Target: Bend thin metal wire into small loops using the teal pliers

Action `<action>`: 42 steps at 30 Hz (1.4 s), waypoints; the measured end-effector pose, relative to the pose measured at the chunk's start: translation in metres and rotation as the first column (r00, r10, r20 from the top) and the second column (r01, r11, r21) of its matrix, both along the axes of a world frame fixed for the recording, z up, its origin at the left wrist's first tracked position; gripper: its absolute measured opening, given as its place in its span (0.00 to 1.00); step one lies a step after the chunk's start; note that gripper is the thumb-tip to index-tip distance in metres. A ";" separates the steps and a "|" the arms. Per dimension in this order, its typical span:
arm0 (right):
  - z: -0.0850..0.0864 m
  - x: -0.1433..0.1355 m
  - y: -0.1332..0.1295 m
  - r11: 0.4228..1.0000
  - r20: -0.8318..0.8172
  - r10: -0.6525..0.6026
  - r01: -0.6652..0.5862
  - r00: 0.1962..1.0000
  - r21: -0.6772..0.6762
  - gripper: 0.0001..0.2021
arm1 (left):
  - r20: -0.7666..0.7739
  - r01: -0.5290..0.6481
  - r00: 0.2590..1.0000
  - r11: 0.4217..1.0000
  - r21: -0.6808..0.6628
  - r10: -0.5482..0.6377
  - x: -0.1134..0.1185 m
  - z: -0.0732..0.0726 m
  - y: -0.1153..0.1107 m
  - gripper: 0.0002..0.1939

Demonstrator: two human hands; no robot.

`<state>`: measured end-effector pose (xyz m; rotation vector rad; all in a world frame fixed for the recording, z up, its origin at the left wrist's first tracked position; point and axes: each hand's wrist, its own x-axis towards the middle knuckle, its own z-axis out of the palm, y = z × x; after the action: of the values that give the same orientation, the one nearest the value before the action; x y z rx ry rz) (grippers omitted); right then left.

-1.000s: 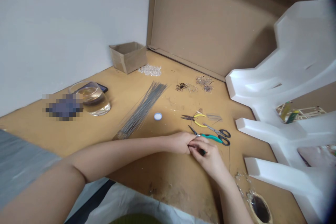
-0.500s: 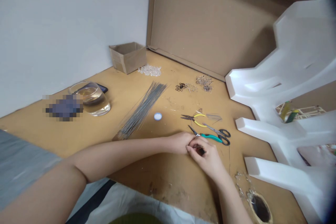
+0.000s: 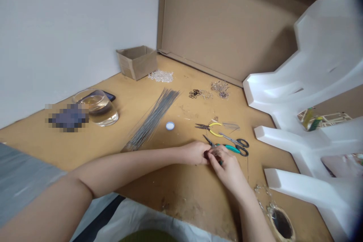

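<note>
My left hand (image 3: 197, 152) and my right hand (image 3: 227, 164) meet over the table, fingertips close together. The fingers of both are bent and pressed in a pinch; a small dark thing shows between them, too small to name. Just behind the hands lie teal-handled pliers (image 3: 231, 148), partly covered by my right hand. Scissors with black handles (image 3: 243, 143) and yellow-handled pliers (image 3: 216, 134) rest beyond. A bundle of grey wires (image 3: 154, 119) lies to the left, with a small white round lid (image 3: 170, 126) beside it.
At the left stand a glass of liquid (image 3: 103, 111) and a phone (image 3: 109, 95). Farther back are a cardboard box (image 3: 136, 64), clear beads (image 3: 161, 76) and black rings (image 3: 195, 93). White foam (image 3: 286, 140) borders the right, near a roll (image 3: 280, 224).
My right hand has shifted slightly right and down, and its fingers have opened a little at the gap. The left hand's fingertips show slightly more. The view has moved a little.
</note>
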<state>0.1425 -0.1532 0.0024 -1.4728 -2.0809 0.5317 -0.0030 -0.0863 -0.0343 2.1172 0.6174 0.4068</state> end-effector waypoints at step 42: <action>0.000 0.012 0.005 0.930 -0.614 -0.229 -0.015 0.756 -0.366 0.10 | 0.300 0.435 0.897 0.771 -0.465 -0.325 -0.010 0.031 0.008 0.25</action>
<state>0.1547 -0.1479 0.0021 -1.3146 -1.3773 1.2259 -0.0135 -0.0778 -0.0037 1.5882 0.1320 0.1876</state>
